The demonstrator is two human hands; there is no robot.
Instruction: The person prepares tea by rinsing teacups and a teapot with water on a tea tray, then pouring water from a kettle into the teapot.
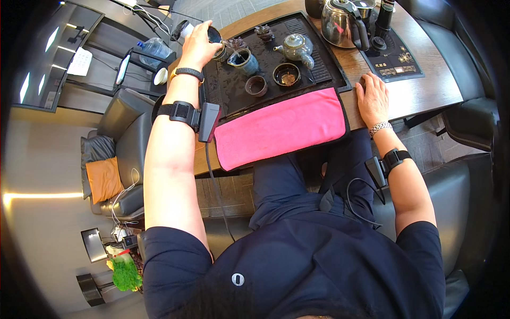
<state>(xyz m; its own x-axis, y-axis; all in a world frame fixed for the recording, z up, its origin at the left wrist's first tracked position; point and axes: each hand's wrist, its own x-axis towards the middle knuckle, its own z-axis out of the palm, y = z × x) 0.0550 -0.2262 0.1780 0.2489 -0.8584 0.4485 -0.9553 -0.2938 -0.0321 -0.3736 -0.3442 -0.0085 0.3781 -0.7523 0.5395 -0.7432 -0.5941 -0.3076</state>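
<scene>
My left hand (200, 46) grips a dark ceramic cup (215, 38) by its side at the left edge of the black tea tray (223, 93). Right beside that cup stands a blue-grey glazed pitcher (244, 63). A brown teacup (256, 86) and a dark bowl with a little liquid (286, 75) sit nearer to me. Behind the bowl is a speckled glazed teapot (296, 47), its lid on. My right hand (373, 93) lies flat on the wooden table at its near edge, holding nothing. A folded pink towel (283, 125) drapes over the near edge between my arms.
A steel kettle (342, 24) stands on the table beyond the tray, next to a black induction hob panel (392, 56). Small dark figurines (264, 33) are on the tray. A plastic water bottle (155, 50) and a white cup (160, 76) are at the left. A cable hangs from the left forearm device.
</scene>
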